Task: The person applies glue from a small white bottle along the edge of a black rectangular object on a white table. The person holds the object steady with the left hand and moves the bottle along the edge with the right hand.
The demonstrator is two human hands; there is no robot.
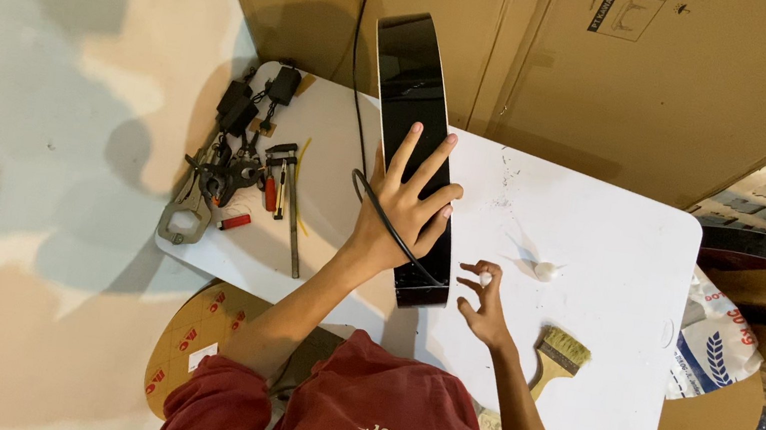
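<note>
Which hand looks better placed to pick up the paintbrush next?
Probably the right hand: it hovers nearer the paintbrush and pinches only a tiny white piece. The left hand lies spread on the glossy black panel.

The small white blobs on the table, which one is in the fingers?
The one pinched in the right hand fingertips: white blob. The other blob lies alone on the white table, further right.
</note>
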